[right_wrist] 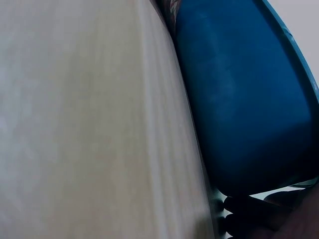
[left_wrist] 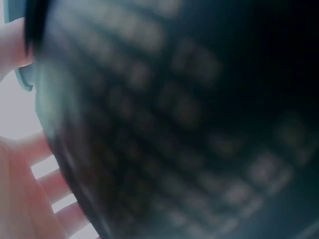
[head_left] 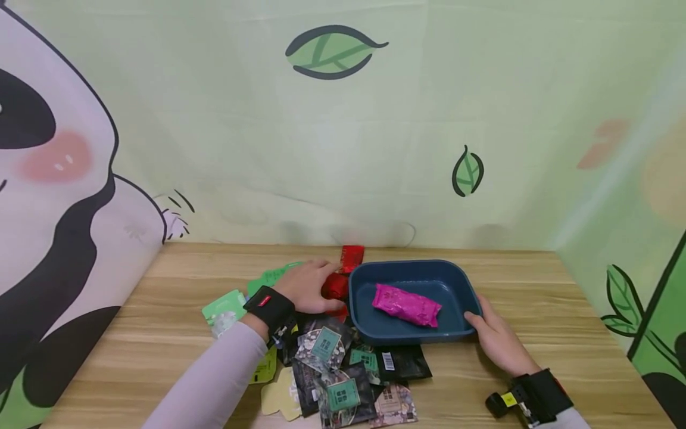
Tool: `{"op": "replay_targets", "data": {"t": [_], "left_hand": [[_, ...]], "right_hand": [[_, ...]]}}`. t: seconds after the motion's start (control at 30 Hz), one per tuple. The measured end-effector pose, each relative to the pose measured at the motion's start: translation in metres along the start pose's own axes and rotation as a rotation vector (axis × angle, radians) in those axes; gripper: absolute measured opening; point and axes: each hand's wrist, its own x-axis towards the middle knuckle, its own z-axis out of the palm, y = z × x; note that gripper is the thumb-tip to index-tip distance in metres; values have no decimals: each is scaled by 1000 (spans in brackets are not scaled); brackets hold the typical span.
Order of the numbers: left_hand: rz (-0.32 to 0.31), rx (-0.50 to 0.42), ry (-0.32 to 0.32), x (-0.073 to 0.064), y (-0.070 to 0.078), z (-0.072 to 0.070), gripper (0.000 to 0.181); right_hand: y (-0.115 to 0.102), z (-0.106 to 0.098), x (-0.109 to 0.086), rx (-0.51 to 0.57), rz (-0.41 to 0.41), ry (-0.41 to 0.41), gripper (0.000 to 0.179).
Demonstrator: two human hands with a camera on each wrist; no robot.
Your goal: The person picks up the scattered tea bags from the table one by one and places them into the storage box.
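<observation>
I record the right hand (head_left: 497, 335) pinching the blue tray (head_left: 407, 339) at its right end. Left of the tray, the left hand (head_left: 306, 287) arches half-open around a red packet (head_left: 334, 287) (hold: I cannot tell). Its closeness risks snagging the tray.

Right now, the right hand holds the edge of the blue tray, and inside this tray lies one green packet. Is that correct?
Not quite: the head view shows that the packet is bright pink, not green. It does lie inside the blue tray, whose edge the right hand holds.
</observation>
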Motion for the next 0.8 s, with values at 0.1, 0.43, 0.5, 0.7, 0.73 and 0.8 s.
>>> {"op": "replay_targets", "data": {"t": [0.1,0.43,0.5,0.7,0.73,0.8], "left_hand": [[22,2,-19,0,1,0,79],[53,20,-28,2,2,0,58],[54,28,-22,3,1,2,57],[48,0,-8,5,-1,5,56],[46,1,-8,5,-1,5,55],[48,-13,-4,5,-2,5,55]], "right_hand": [[0,0,0,-2,1,-2,69],[3,0,1,8,0,-6,69],[3,1,1,11,-3,-3,69],[3,2,1,18,-14,1,69],[3,2,0,19,-13,1,69],[3,2,1,19,-9,4,69]]}}
